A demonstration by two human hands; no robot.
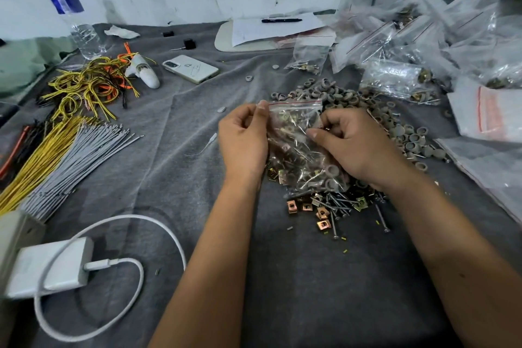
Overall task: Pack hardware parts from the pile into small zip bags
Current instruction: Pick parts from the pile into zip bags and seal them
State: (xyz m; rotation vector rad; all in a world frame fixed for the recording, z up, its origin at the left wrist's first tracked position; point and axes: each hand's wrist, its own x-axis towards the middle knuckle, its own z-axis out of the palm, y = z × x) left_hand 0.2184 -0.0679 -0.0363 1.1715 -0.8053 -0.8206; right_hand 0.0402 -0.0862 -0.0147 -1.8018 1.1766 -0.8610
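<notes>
I hold a small clear zip bag (296, 133) with a red seal line above the pile. My left hand (244, 138) pinches its upper left corner. My right hand (353, 144) grips its right side, thumb pressed on the plastic. Screws, brass clips and grey rings show inside the bag. Under it lies the pile: grey rings (339, 96) at the back and right, long screws (339, 203) and copper clips (322, 210) in front of my wrists.
Filled zip bags (395, 54) heap at the back right, with a stack of empty bags (488, 110) beside them. Yellow and grey wire bundles (65, 155), a phone (190, 68), a water bottle (73, 14) and a white charger with cable (53, 265) occupy the left of the grey cloth.
</notes>
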